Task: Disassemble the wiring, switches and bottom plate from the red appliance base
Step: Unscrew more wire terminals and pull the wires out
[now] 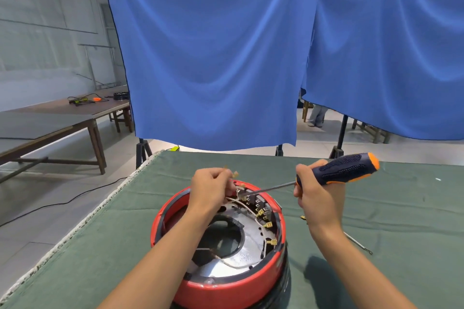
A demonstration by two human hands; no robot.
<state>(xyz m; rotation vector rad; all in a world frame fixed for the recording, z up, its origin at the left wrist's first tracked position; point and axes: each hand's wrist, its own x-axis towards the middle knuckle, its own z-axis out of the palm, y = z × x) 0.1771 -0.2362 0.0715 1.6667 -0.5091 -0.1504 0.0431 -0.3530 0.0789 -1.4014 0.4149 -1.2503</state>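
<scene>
The red appliance base stands upside down on the green-covered table, its silver bottom plate showing inside the rim. Black switches with brass terminals sit along the far right inner wall. White wires run across the plate. My left hand pinches wire ends with brass connectors above the far rim. My right hand grips a dark blue and orange screwdriver; its shaft points left, with the tip at the switches.
A small brass screw and a thin metal wire piece lie on the green cloth right of the base. Blue cloths hang behind the table. A long wooden table stands at the left.
</scene>
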